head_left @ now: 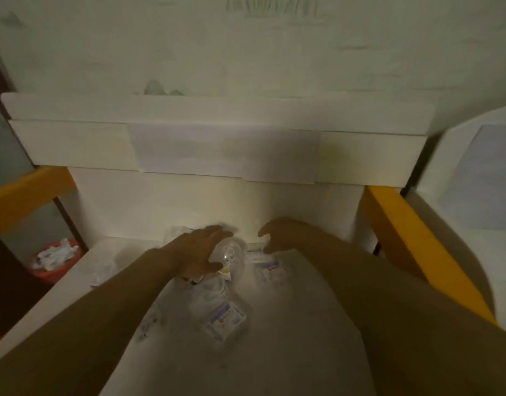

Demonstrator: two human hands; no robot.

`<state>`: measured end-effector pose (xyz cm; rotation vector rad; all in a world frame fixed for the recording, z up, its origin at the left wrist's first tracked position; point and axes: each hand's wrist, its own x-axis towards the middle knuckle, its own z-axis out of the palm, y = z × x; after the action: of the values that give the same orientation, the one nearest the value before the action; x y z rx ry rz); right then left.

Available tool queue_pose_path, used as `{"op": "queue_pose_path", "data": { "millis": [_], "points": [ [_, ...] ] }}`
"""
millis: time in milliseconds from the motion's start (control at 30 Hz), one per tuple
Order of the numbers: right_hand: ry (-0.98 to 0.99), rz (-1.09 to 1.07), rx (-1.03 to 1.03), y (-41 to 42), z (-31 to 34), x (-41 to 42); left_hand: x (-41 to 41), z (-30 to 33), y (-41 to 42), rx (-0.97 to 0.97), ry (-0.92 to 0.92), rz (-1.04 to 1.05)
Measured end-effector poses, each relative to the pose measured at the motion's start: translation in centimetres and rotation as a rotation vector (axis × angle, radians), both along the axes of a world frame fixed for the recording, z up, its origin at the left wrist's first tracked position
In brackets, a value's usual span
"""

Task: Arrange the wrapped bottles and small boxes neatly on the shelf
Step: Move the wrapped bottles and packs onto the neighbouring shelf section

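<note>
**Slippery wrap, dim shelf: a bottle could roll or topple**

Both hands reach deep onto the white shelf (123, 270). The left hand (197, 252) lies against a clear wrapped bottle (231, 254) at the back, fingers fairly straight, thumb under its near side; whether that grip has closed on it I cannot tell. The right hand (277, 232) hovers just beside it, fingers curled but holding nothing. A small box (226, 320) lies loose nearer the person, another wrapped packet (267, 268) under the right hand. The risk: glossy wrap slips from a half-formed grip, and the bottle rolls into the box, or a forearm sweeps loose items aside. Blur and poor light make exact placing hard to judge.
</note>
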<state>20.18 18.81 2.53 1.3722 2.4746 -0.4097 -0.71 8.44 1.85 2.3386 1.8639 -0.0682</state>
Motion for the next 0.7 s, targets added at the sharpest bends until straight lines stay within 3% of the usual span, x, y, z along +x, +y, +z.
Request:
{"op": "queue_pose_path", "data": {
  "millis": [233, 400, 533, 700],
  "points": [
    [-0.069, -0.074, 0.072, 0.0, -5.0, -1.6, -0.6, -2.8, 2.7, -0.038, -0.162, -0.149],
    [0.055, -0.202, 0.113, -0.6, -5.8, -1.9, -0.9, -3.2, 3.4, -0.013, -0.285, -0.167],
    [0.139, -0.232, 0.131, -1.9, -4.4, -1.2, -1.3, -1.1, 3.8, -0.019, -0.278, -0.204],
    [0.129, -0.270, 0.199, -4.7, 1.7, 0.5, -1.2, 3.5, 4.1, -0.017, -0.272, -0.267]
  ]
}}
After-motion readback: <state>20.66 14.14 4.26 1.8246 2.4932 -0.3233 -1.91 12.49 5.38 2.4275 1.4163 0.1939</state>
